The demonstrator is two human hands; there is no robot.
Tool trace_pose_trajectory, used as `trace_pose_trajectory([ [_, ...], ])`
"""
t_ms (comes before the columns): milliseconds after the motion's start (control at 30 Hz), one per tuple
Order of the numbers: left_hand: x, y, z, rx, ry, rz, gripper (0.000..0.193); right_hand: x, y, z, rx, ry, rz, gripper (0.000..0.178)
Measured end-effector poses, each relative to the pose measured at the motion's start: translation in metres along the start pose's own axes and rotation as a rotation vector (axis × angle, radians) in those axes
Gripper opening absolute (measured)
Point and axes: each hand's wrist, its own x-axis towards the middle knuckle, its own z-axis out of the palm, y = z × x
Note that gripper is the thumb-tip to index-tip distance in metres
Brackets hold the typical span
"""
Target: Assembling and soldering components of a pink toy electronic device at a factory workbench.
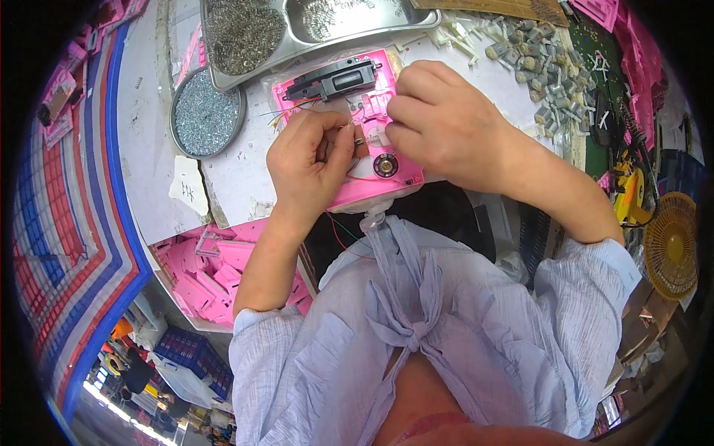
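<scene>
White table (pixel 238 178) — the pink panel (pixel 364 189) lies under my pinched left hand (pixel 309 157) and curled right hand (pixel 446 125) — contents unclear.

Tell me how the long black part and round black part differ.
The long black part is a bar; the round black part is a disc. The bar lies toward the far edge of the pink panel, the disc toward its near edge. Both sit on it.
</scene>
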Motion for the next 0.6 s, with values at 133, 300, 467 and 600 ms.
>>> trace_pose_trajectory([
  [133, -0.001, -0.002, -0.001, 0.006, 0.002, 0.019, 0.01, 0.008, 0.006, 0.001, 0.081, 0.003, -0.047, 0.029],
  [300, 0.001, 0.004, -0.002, 0.027, -0.007, -0.013, 0.01, -0.03, 0.022, 0.036, 0.37, 0.254, 0.054, 0.034],
  [467, 0.001, -0.003, -0.002, 0.022, -0.014, 0.058, 0.009, -0.028, 0.011, 0.05, 0.284, 0.263, 0.09, 0.029],
  [600, 0.0, -0.004, 0.0, -0.007, -0.014, 0.032, 0.008, -0.029, -0.005, 0.043, 0.241, 0.15, 0.248, 0.026],
])
